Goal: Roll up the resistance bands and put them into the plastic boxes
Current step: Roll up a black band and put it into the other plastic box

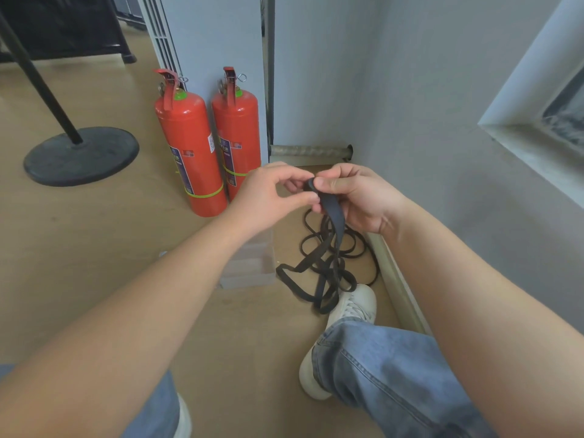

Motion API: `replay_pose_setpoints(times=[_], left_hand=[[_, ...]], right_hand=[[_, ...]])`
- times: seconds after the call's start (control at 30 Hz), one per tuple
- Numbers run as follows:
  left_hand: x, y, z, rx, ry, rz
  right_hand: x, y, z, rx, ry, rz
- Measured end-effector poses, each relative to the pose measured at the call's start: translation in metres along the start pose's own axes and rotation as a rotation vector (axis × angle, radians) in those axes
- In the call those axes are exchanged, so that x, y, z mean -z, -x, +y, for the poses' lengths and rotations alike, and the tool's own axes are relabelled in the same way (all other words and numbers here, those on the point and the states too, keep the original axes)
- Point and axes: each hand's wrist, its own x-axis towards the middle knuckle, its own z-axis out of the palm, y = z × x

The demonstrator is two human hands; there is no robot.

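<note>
– In the middle of the frame, what do the hands have?
– Both hold one end of a black resistance band (pixel 331 207). The left hand (pixel 271 191) pinches the small rolled start between finger and thumb. The right hand (pixel 357 197) grips the flat strap just beside it, thumb on top.
– And the rest of it?
– It hangs down and slightly right from the grip, its long axis near vertical in the picture. It runs into the tangle (pixel 330 267) on the floor, beside a white shoe (pixel 354 305).
– So which way does the rolling go?
– Downward along the strap, I judge, with the right hand feeding. The plastic boxes (pixel 249 267) lie lower left of the grip, nearer the left hand.
</note>
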Motion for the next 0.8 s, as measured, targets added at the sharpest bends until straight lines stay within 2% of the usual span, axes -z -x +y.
replay_pose_setpoints(times=[0.13, 0.33, 0.5, 0.8], left_hand=[[0.000, -0.002, 0.000, -0.092, -0.111, -0.056], [-0.014, 0.009, -0.005, -0.127, -0.261, 0.155], [-0.014, 0.012, -0.011, -0.029, -0.228, 0.248], [-0.012, 0.008, -0.011, 0.049, -0.126, 0.172]], right_hand=[[0.001, 0.000, 0.002, -0.014, 0.018, 0.002], [-0.011, -0.004, 0.019, -0.051, -0.102, 0.091], [-0.019, -0.005, 0.031, -0.095, -0.175, 0.115], [-0.018, -0.003, 0.031, -0.091, -0.227, 0.111]])
